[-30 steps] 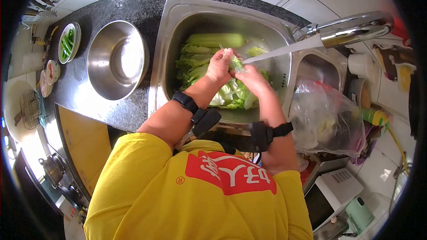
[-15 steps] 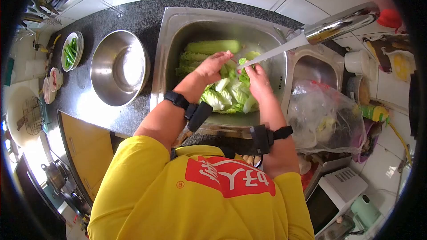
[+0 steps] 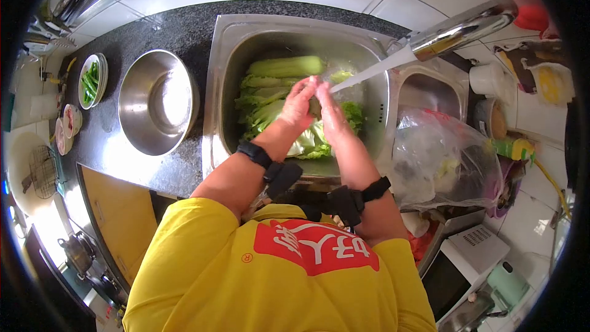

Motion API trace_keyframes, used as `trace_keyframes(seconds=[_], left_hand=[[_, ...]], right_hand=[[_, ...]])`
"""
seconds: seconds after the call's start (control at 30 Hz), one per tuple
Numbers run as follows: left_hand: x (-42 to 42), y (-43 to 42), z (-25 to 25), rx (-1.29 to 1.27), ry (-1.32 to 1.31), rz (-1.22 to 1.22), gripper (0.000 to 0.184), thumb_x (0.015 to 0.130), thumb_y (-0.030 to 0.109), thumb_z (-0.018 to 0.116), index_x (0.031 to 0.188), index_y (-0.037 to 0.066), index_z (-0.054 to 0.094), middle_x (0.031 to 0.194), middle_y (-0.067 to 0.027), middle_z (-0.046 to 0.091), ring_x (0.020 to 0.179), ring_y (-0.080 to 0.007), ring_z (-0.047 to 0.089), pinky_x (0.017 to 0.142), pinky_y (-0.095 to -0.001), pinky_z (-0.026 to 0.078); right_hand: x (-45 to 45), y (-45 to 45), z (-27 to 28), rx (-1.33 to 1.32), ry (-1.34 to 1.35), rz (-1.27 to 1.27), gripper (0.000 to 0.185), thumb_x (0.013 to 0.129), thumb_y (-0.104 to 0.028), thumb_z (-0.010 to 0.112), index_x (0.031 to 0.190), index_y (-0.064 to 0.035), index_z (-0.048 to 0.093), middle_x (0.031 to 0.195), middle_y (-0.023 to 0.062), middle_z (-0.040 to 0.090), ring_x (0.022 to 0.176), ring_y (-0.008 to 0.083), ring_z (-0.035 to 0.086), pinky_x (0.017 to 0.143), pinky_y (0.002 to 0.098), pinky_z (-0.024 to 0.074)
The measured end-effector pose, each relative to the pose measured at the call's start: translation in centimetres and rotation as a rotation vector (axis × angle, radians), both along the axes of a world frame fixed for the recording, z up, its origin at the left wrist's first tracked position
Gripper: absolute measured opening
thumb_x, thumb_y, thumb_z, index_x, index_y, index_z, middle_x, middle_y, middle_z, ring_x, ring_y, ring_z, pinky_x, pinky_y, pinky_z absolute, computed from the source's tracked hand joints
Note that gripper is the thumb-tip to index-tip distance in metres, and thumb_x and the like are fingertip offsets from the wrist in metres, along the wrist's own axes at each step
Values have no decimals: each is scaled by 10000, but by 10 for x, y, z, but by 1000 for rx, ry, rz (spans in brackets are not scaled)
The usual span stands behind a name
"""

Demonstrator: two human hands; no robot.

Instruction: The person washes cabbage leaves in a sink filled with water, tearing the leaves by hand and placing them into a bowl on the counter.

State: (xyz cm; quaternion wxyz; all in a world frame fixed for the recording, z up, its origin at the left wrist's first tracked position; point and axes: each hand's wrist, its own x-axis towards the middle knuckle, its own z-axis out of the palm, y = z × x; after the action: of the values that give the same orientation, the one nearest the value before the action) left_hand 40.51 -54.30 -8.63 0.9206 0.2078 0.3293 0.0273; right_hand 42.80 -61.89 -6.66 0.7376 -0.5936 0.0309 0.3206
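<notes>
Beneath the running stream, my left hand (image 3: 297,104) and my right hand (image 3: 330,109) come together at the fingertips, fingers stretched out. No leaf shows in either; the space between the palms is partly hidden. Below and around them, lettuce leaves (image 3: 261,103) lie in the steel sink (image 3: 236,43). A frilly green leaf (image 3: 353,114) rests just right of my right hand. Behind the hands, a thick pale-green peeled stem (image 3: 287,66) lies across the sink. Water pours from the chrome faucet (image 3: 464,29).
A steel bowl (image 3: 158,102) stands left of the sink. Farther left are a plate of green peppers (image 3: 90,81) and small bowls of meat (image 3: 72,119). On the right, a clear plastic bag (image 3: 445,160) covers part of the small basin (image 3: 430,95). A microwave (image 3: 470,255) sits lower right.
My hands have come together under the stream. The leaf that was at my right hand now lies in the sink beside it. The view has shifted slightly.
</notes>
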Motion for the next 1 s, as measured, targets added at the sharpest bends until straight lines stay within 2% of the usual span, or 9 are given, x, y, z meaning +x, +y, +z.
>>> trace_keyframes(seconds=[0.07,0.17,0.2,0.4,0.5,0.6,0.7,0.77,1.0], left_hand=[[-8,14,6,48,87,-15,349,785,214,630,1076,98,476,984,-67,561,869,-228,539,780,-386,441],[-21,34,-19,1384,101,-403,242,774,156,604,989,80,522,946,-99,565,902,-229,539,763,-353,442],[-21,34,-16,1386,100,-408,242,774,156,604,989,80,522,946,-99,565,902,-229,539,763,-353,442],[-28,20,17,1956,-27,-1271,380,714,1,520,1078,102,481,1098,-153,494,1004,-326,482,838,-386,414],[-27,25,18,2010,-183,-1140,406,700,-11,503,1093,90,474,1109,-144,482,1010,-319,475,847,-373,413],[-24,34,22,2008,-278,-903,345,723,12,512,1062,73,497,1029,-152,516,944,-324,503,818,-378,425],[-27,49,58,2034,-186,-743,282,753,58,543,1034,67,516,923,-162,544,857,-339,527,745,-402,444],[-35,67,78,2044,-162,-676,275,752,38,544,1025,63,530,948,-152,546,870,-326,530,765,-387,443],[-89,150,145,2222,211,-327,239,783,61,533,1021,76,531,972,-130,556,886,-313,537,776,-380,436]], right_hand=[[12,-14,-2,5,28,84,449,853,-402,471,1170,-83,476,1242,174,408,1186,255,337,998,350,247],[42,-32,-16,-724,-385,266,280,802,-146,564,1082,-146,557,1150,166,494,1045,274,489,903,363,389],[51,-43,-48,-956,-765,204,305,736,-118,592,1038,-152,589,1137,159,492,1039,296,478,853,342,409],[83,-57,-74,-1110,-1000,422,263,715,-117,583,969,-177,621,1296,126,357,1160,320,368,930,363,349],[85,-52,-93,-1335,-990,547,213,696,-109,564,889,-159,637,1249,82,426,1136,300,399,907,347,364],[103,-59,-158,-657,-548,204,169,716,-98,526,849,-139,621,1162,30,505,1007,293,497,856,387,389],[92,-47,-95,-952,-610,239,163,741,-82,519,894,-97,575,1031,46,568,838,243,568,765,398,438],[84,-43,-86,-480,-465,-105,180,767,-87,526,945,-65,527,949,76,577,740,213,575,648,383,481],[43,-12,-31,202,400,-79,186,821,-90,481,1006,-70,465,922,84,553,725,234,574,559,385,499]])
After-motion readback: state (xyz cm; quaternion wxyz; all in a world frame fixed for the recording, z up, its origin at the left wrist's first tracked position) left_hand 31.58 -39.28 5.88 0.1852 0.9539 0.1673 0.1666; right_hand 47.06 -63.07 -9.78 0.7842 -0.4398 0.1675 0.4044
